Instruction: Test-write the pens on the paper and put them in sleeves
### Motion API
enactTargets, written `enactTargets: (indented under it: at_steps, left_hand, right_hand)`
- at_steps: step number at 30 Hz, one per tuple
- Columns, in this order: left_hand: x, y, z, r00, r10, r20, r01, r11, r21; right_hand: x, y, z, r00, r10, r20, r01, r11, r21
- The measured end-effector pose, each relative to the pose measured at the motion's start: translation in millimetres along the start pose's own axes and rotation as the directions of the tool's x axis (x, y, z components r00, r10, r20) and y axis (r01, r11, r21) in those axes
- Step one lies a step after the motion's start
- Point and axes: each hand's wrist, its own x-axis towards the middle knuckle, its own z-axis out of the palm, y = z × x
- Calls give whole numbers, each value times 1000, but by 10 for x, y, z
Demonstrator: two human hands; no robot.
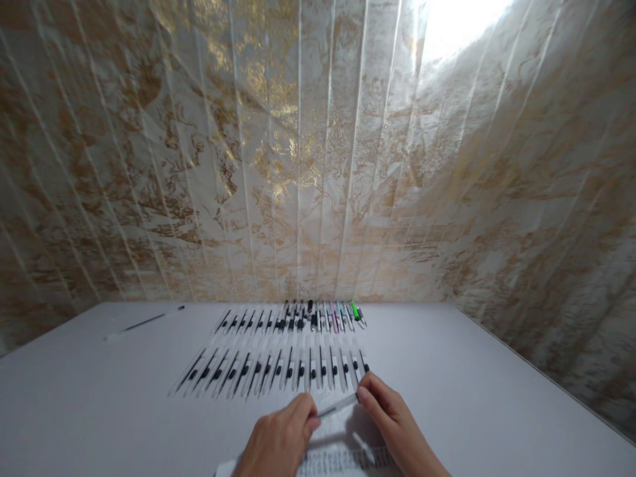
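A slim pen with a clear barrel [340, 404] slants between my two hands, above the near middle of the table. My left hand [283, 437] is closed on its lower left end. The thumb and fingers of my right hand [390, 414] pinch the upper right end, and that tip is hidden by the fingers. Under the hands lies a white sheet with lines of dark writing [342, 459]. Just beyond them runs a row of clear pens with dark refills and black caps [268, 368]; my right hand is close to its right end.
Farther back is a second row of pens [251, 321], with a green pen [355, 310] near its right end. One pen [154, 320] lies apart at the left on the white table [472, 391]. A gold-patterned, creased covering [318, 165] rises behind.
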Motion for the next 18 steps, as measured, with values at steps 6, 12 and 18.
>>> enactTargets:
  at_steps: [6,12,18]
  left_hand:
    - [-1,0,-14,998,-8,-68,-1,992,-122]
    - [-30,-48,-34,975,157,-158,-173,980,-94]
    - [-17,-79,-35,973,191,-133,-192,981,3]
  right_hand:
    - [19,-44,50,982,187,-1,-163,856,490]
    - [-48,-66,251,939,264,221,-338,580,741]
    - [-89,21,339,931,291,218,-346,518,782]
